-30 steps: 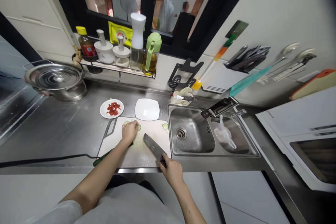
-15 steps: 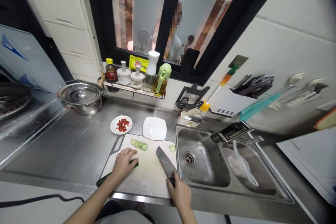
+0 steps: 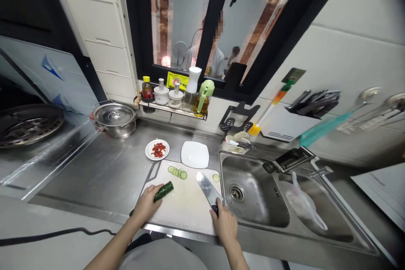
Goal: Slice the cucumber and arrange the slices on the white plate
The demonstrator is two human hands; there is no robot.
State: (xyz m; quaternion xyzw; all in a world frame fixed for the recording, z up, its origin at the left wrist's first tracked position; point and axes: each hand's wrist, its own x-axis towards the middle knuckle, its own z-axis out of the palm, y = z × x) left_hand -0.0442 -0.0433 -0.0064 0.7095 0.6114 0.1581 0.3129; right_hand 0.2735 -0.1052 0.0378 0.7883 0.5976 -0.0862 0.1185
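My left hand (image 3: 148, 203) is closed around a dark green cucumber (image 3: 163, 191) at the left side of the white cutting board (image 3: 180, 215). The cucumber's front end sticks out past my fingers, and its back end shows behind my wrist. In my right hand (image 3: 225, 221) is the handle of a kitchen knife (image 3: 207, 187), its blade pointing away from me over the right part of the board. Overlapping cucumber slices (image 3: 177, 172) lie in a row near the board's far edge. One more cucumber slice (image 3: 216, 178) rests at the far right corner.
Behind the board stand a plate (image 3: 148, 155) of chopped red pieces and a white square plate (image 3: 195, 155). A sink (image 3: 253, 202) adjoins on the right. A lidded steel pot (image 3: 118, 122) is at the back left, beside a seasoning rack (image 3: 186, 112).
My left hand has slid back along the cucumber toward me, so more of its front end shows. The knife stays in my right hand. The view has shifted left.
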